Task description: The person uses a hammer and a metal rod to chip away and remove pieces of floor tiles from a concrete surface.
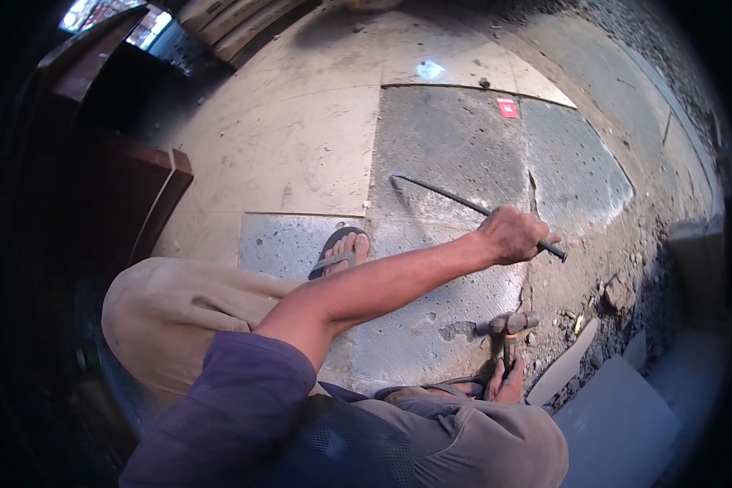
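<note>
My left arm reaches across to the right. My left hand (512, 234) is closed around a long dark metal chisel (447, 193), gripping it near its thick end. The chisel slants toward the far left, its tip at or just above the grey concrete surface (455, 134). Low on the right, beside my knee, my right hand (506, 382) is closed on the handle of a hammer (513, 324). The hammer's head points away from me, above the pitted floor, and I cannot tell whether it touches.
Pale tiles (309, 150) adjoin the exposed grey patch. A red packet (507, 108) lies on it. My sandalled foot (346, 250) rests left of centre. Loose rubble (618, 293) and broken tile pieces (618, 411) lie at the right. Dark wooden furniture (150, 183) stands at the left.
</note>
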`<state>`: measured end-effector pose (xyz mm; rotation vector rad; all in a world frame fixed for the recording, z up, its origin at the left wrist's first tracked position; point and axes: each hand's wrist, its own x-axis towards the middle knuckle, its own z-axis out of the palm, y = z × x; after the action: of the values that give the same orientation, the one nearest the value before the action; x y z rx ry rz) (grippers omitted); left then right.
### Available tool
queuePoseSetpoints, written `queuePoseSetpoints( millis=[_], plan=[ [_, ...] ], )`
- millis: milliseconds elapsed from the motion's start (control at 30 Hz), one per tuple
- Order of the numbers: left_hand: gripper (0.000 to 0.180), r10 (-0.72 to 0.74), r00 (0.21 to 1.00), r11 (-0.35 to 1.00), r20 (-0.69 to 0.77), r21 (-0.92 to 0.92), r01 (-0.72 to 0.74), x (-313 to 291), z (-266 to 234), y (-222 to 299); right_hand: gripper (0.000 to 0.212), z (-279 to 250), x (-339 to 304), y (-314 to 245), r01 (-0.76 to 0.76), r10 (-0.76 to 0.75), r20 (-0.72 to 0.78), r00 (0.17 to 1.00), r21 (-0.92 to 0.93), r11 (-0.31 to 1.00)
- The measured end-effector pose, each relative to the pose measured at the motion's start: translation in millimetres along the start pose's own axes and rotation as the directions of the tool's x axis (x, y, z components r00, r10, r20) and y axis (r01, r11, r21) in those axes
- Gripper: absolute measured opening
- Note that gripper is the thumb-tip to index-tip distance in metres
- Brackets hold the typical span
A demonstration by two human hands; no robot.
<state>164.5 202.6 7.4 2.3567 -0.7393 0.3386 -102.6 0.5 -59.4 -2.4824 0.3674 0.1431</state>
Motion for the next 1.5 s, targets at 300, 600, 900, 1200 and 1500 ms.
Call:
queuePoseSetpoints(
  millis=[300, 600, 900, 1200, 1500],
  plan=[
    [0.048, -0.12, 0.993, 0.991, -0.019, 0.049, 0.121, -47.7, 13.7, -3.3, 0.03, -18.3, 23.6, -65.0, -0.408, 0.421, 0.248, 0.873, 0.842, 0.352],
    [0.04, -0.029, 0.992, 0.991, -0.123, 0.129, 0.045, -51.9, 61.0, -12.1, 0.042, -39.5, 62.6, -112.1, -0.216, 0.395, 0.199, 0.897, 0.976, -0.001],
    [0.041, -0.093, 0.99, 0.975, 0.109, 0.209, 0.069, -55.1, 51.9, -37.3, 0.043, -9.0, 47.4, -116.8, -0.49, 0.244, 0.491, 0.837, 0.869, -0.066],
    [0.034, -0.22, 0.946, 0.964, 0.239, 0.199, 0.174, -50.5, 69.8, -36.7, 0.042, -21.2, 79.7, -106.4, -0.262, 0.276, 0.321, 0.906, 0.937, -0.229],
    [0.015, -0.12, 0.986, 0.981, 0.115, 0.169, 0.1, -52.9, 91.6, -46.6, 0.046, -63.2, 94.6, -96.1, -0.153, 0.48, 0.095, 0.872, 0.985, 0.084]
  ],
)
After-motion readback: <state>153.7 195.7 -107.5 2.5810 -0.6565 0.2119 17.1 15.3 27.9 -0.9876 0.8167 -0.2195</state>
